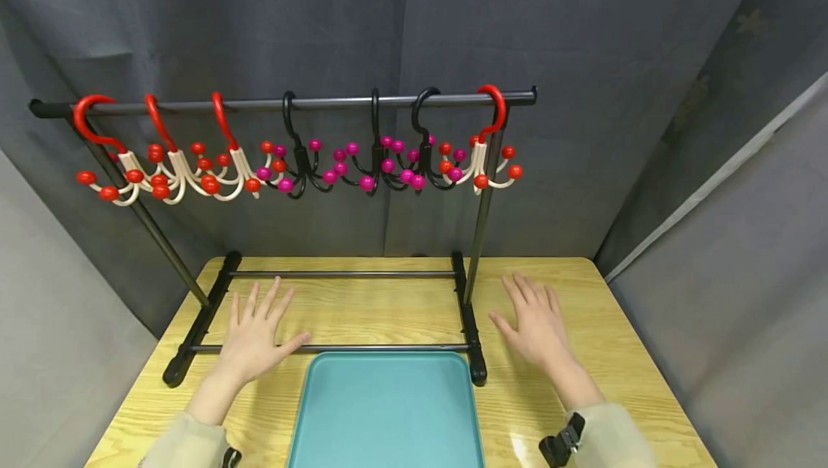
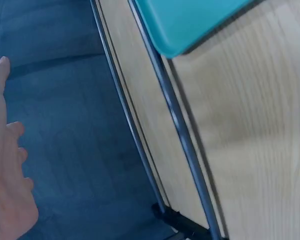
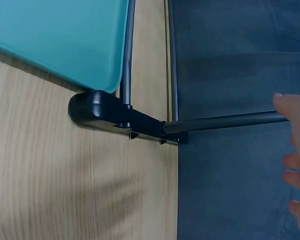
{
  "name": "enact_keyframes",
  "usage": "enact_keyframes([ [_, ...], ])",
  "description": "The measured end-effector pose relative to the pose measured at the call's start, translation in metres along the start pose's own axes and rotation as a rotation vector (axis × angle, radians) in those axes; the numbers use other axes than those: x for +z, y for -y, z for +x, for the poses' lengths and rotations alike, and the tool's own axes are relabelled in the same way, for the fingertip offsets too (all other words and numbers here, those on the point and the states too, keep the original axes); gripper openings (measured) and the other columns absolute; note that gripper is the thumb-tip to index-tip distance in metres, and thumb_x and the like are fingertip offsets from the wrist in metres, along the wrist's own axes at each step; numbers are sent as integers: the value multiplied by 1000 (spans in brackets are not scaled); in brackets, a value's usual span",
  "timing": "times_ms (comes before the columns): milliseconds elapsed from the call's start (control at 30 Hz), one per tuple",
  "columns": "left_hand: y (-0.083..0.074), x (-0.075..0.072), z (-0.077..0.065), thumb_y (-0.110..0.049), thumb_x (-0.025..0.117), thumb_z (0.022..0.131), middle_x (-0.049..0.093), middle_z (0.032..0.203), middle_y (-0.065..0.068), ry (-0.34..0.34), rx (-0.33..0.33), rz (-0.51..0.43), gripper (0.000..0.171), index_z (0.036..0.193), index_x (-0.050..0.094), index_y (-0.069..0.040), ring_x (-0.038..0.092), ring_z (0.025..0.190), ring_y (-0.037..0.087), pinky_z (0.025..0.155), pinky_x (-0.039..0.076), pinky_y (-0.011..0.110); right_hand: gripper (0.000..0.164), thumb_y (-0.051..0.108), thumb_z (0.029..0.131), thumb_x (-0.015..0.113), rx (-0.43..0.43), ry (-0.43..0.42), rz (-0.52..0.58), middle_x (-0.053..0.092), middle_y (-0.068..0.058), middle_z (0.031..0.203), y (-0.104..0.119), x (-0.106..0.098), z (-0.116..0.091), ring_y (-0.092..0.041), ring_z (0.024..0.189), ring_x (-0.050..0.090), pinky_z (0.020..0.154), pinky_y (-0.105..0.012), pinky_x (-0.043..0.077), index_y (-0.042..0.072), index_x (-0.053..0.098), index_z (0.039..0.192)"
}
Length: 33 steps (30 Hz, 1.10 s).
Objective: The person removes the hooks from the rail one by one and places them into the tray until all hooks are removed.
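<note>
The left hand (image 1: 251, 337) is spread with straight fingers over the base of a black garment rack (image 1: 343, 346), holding nothing. To the right of the rack, the right hand (image 1: 535, 324) has its fingers extended above the table and is empty. Along the rack's top bar hang several octopus-style hook hangers. Three at the left have red hooks, cream arms and red balls, like this red-and-cream hanger (image 1: 181, 166). Three black hangers with magenta balls, one being this black hanger (image 1: 376, 155), hang mid-bar. One more red-and-cream hanger (image 1: 479, 157) is at the right end.
A turquoise tray (image 1: 391, 410) lies in front of the rack on the wood-grain table (image 1: 556, 410). The rack's black right foot (image 3: 102, 112) stands beside the tray's corner. Grey cloth (image 1: 550, 37) hangs behind and at both sides of the table.
</note>
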<state>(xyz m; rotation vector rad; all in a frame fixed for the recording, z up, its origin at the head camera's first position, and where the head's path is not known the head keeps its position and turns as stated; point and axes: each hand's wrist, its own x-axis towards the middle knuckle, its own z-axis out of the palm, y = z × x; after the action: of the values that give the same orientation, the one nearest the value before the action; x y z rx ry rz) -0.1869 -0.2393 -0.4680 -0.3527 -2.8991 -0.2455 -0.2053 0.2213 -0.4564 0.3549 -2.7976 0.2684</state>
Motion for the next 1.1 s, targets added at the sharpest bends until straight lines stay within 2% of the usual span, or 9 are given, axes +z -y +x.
enact_keyframes([
  [67, 5, -5, 2, -61, 53, 80, 20, 150, 12, -25, 11, 14, 82, 143, 28, -16, 10, 137, 38, 108, -5, 58, 62, 40, 86, 57, 7, -49, 43, 43, -16, 136, 1, 1, 6, -35, 124, 39, 106, -55, 19, 7, 40, 136],
  [200, 17, -16, 7, -46, 62, 80, 43, 136, 17, -99, 21, 74, 72, 136, 39, -6, 39, 123, 39, 102, 23, 58, 47, 33, 89, 55, 59, -110, 166, 58, -14, 119, 5, 0, 21, -31, 107, 55, 93, -51, 39, 6, 49, 127],
  [333, 31, -30, 12, -40, 62, 82, 54, 121, 19, -155, -11, 102, 63, 130, 46, -3, 52, 107, 38, 89, 38, 56, 41, 33, 91, 51, 123, -104, 322, 64, -10, 106, 12, -3, 36, -26, 91, 62, 74, -44, 50, 9, 52, 124],
  [467, 43, -48, 16, -34, 59, 84, 57, 114, 20, -217, -66, 77, 51, 122, 52, -1, 54, 101, 38, 81, 41, 54, 37, 34, 92, 48, 179, -99, 438, 66, -7, 101, 17, -8, 53, -24, 88, 63, 72, -42, 51, 11, 53, 122],
  [567, 50, -63, 19, -30, 59, 85, 60, 108, 20, -291, -108, 55, 42, 115, 56, -1, 57, 93, 39, 75, 43, 53, 36, 34, 93, 48, 199, -113, 487, 66, -6, 99, 20, -12, 64, -24, 86, 63, 72, -42, 50, 12, 54, 121],
  [767, 58, -92, 20, -22, 58, 85, 63, 96, 18, -457, -190, 1, 27, 103, 62, -2, 59, 75, 39, 63, 43, 53, 33, 31, 91, 52, 211, -187, 510, 67, -4, 92, 24, -19, 83, -21, 79, 63, 65, -39, 50, 12, 56, 118],
  [867, 62, -106, 20, -20, 56, 85, 64, 91, 17, -550, -216, -22, 24, 100, 64, -2, 59, 69, 36, 58, 42, 52, 33, 29, 89, 56, 214, -232, 508, 65, -5, 92, 23, -20, 90, -20, 79, 62, 66, -39, 50, 11, 56, 118],
  [1000, 65, -126, 22, -23, 52, 88, 64, 89, 15, -616, -282, -68, 26, 101, 63, -4, 58, 71, 33, 59, 40, 52, 42, 26, 86, 61, 203, -268, 545, 62, -8, 101, 22, -19, 98, -23, 88, 62, 74, -39, 52, 11, 51, 124],
  [1100, 67, -142, 25, -27, 50, 89, 65, 91, 16, -635, -349, -120, 30, 105, 62, -4, 59, 77, 32, 64, 38, 53, 52, 22, 85, 63, 176, -252, 595, 58, -12, 111, 22, -19, 102, -28, 97, 61, 79, -41, 52, 12, 43, 132],
])
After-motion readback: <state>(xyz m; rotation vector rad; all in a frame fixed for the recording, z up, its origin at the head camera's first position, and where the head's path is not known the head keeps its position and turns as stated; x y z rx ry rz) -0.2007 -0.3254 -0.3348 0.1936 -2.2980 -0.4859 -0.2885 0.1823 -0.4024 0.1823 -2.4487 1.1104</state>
